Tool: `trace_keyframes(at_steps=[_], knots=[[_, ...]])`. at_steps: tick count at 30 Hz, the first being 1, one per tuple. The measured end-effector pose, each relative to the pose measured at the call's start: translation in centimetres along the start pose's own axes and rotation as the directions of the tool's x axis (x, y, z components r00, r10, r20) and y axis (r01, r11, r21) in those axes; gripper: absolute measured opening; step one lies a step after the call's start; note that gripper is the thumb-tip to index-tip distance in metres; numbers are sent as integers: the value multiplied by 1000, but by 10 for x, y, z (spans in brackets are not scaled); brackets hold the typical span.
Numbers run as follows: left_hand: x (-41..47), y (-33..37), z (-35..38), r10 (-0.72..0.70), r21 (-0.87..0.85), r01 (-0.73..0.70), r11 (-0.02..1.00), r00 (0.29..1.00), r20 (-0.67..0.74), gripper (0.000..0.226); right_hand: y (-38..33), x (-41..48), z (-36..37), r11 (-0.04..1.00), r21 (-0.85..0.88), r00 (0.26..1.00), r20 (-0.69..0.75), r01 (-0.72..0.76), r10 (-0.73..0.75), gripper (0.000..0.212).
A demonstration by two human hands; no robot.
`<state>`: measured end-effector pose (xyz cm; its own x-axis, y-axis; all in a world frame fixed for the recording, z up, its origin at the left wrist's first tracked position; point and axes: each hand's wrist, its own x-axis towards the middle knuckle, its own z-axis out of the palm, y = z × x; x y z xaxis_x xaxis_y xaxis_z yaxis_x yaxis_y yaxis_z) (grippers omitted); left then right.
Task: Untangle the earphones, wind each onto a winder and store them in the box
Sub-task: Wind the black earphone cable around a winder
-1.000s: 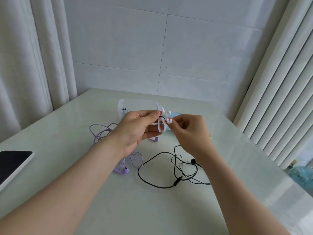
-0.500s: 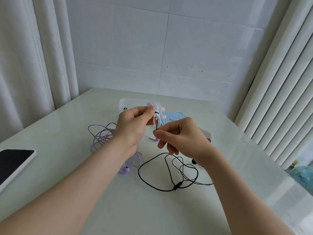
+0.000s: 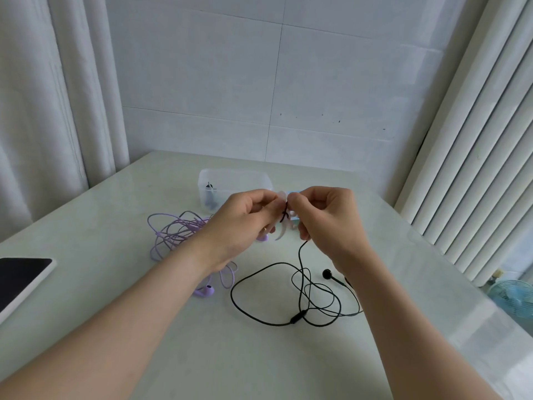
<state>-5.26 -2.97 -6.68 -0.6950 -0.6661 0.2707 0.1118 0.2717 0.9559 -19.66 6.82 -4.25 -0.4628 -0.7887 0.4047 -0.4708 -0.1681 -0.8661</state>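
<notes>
My left hand (image 3: 245,217) pinches a white winder (image 3: 282,226) above the table, with a few turns of black cable round its middle. My right hand (image 3: 326,217) pinches the black earphone cable right beside the winder. The rest of the black earphones (image 3: 300,295) lies in loose loops on the table below, one earbud (image 3: 327,274) showing near my right wrist. The purple earphones (image 3: 178,232) lie in a tangle to the left, partly hidden under my left arm. The clear box (image 3: 230,180) stands behind my hands with a dark item inside.
A tablet with a dark screen (image 3: 20,278) lies at the table's left edge. A blue winder (image 3: 294,223) peeks out behind my fingers. Curtains hang on both sides, and a small fan (image 3: 513,298) stands on the floor at the right.
My right hand rose from below the winder up to its top, carrying the black cable round it. The loops on the table shifted slightly. My left hand kept holding the winder.
</notes>
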Motion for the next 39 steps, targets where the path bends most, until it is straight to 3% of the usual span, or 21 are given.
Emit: trace_keyframes(at_steps=[3, 6, 14, 18, 27, 34, 39], knots=[[-2, -2, -1, 19, 20, -20, 1000, 999, 40, 38, -1, 0, -1, 999, 19, 999, 22, -35, 35, 24], [-1, -3, -1, 14, 67, -16, 998, 999, 31, 29, 2, 1, 0, 998, 12, 997, 32, -68, 67, 25], [1, -11, -2, 29, 124, -35, 992, 998, 51, 16, 18, 12, -8, 998, -51, 991, -131, 25, -32, 21], [0, -10, -9, 28, 157, -41, 987, 996, 80, 18, 22, 13, -7, 988, -105, 990, -59, 118, -124, 10], [-2, -5, -12, 64, 205, -91, 974, 989, 137, 19, 20, 11, 0, 945, -285, 984, -19, 162, -174, 12], [1, -8, -14, 51, 191, -67, 979, 995, 86, 23, 20, 11, -1, 995, -94, 1000, 3, 9, -8, 16], [2, -4, -14, 19, -57, -24, 998, 996, -84, 21, 21, 11, -9, 983, -103, 988, 10, -153, 155, 22]])
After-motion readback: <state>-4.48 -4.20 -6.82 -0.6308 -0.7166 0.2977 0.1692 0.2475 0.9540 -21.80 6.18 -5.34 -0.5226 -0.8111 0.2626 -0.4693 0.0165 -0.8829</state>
